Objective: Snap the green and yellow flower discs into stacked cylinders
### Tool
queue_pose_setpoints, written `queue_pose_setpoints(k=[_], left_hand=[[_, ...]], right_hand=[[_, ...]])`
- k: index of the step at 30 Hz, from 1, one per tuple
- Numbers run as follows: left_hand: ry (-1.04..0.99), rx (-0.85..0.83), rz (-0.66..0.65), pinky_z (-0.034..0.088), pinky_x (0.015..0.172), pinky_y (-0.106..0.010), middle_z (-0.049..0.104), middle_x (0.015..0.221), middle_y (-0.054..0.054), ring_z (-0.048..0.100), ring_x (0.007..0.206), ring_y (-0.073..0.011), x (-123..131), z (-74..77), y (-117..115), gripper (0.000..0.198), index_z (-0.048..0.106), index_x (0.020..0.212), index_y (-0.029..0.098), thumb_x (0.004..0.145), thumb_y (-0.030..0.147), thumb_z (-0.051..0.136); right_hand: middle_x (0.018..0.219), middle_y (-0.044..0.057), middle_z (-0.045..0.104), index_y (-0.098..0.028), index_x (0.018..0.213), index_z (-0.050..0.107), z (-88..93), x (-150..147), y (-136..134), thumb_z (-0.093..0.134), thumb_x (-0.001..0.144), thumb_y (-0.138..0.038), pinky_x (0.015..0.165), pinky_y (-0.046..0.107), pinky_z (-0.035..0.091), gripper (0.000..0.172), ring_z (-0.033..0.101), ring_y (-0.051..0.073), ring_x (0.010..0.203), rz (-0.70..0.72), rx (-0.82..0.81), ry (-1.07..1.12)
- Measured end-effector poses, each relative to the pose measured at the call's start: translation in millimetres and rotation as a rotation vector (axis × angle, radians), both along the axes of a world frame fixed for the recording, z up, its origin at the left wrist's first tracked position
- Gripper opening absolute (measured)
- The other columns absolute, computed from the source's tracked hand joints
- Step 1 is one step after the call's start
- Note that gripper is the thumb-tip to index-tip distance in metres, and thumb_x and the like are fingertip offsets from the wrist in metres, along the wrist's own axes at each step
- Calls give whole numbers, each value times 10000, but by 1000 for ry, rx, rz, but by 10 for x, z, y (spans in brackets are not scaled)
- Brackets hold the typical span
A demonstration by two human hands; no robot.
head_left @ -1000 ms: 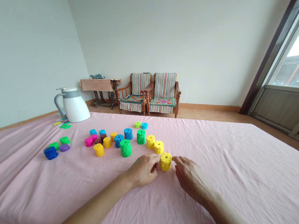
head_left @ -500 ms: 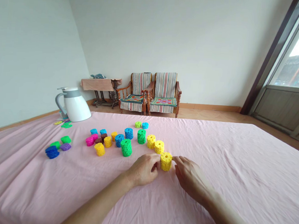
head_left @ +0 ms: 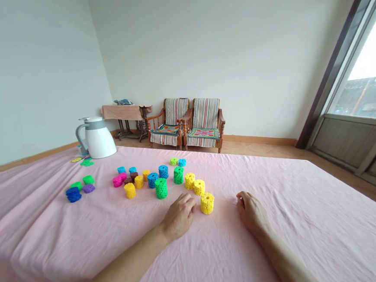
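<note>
My left hand [head_left: 179, 216] rests on the cloth with its fingers curled in, just left of the nearest stack of yellow notched discs [head_left: 207, 203] and apart from it. Well to the right of that stack lies my right hand [head_left: 252, 213], its fingers bent and drawn together. Neither hand shows anything held, though the palms are hidden. Behind the near stack, two more yellow disc stacks, one in the middle [head_left: 199, 187] and one farther back [head_left: 189, 181], form a slanting row with it. A tall green disc stack [head_left: 161, 189] stands left, beyond my left hand.
Blue disc stacks [head_left: 163, 172], orange-yellow ones [head_left: 130, 191], pink ones [head_left: 117, 181] and dark blue ones [head_left: 73, 194] spread leftward over the pink tablecloth [head_left: 300, 202]. A white jug [head_left: 100, 142] stands at the back left. Two wooden armchairs [head_left: 205, 116] are beyond the table.
Both hands have come away from the near yellow stack, the right one moving right, the left slightly left. The stack stays standing. The camera view has shifted slightly.
</note>
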State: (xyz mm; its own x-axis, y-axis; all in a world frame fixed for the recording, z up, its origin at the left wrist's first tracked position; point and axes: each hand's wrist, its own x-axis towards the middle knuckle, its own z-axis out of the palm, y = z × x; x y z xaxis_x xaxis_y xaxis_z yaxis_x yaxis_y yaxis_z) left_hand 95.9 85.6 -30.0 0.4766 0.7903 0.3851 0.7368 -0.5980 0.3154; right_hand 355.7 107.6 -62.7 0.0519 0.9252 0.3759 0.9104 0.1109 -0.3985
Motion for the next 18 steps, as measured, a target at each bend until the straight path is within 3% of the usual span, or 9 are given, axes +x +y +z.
queue_pose_setpoints(k=[6, 10, 18], left_hand=[[47, -42, -34, 382, 917, -348, 544, 1046, -34, 461, 1020, -187, -190, 57, -361, 328, 546, 988, 206, 753, 27, 405], [61, -96, -27, 311, 1032, -357, 483, 1254, -22, 395, 1182, -174, -411, 58, -648, 442, 499, 1179, 260, 788, 69, 419], [33, -110, 102, 289, 1069, -367, 486, 1284, -25, 382, 1223, -176, -527, 44, -910, 479, 508, 1208, 259, 762, 92, 454]], right_hand=[[808, 51, 611, -182, 837, 571, -22, -1, 5, 370, 838, -174, 583, 233, 304, 201, 555, 146, 726, -27, 4, -15], [807, 53, 613, -185, 794, 562, -25, -2, 13, 354, 839, -179, 588, 237, 303, 214, 554, 151, 728, -36, 6, -23], [811, 56, 621, -187, 831, 574, -92, 56, 61, 360, 819, -201, 605, 247, 332, 215, 568, 166, 744, -17, -21, -18]])
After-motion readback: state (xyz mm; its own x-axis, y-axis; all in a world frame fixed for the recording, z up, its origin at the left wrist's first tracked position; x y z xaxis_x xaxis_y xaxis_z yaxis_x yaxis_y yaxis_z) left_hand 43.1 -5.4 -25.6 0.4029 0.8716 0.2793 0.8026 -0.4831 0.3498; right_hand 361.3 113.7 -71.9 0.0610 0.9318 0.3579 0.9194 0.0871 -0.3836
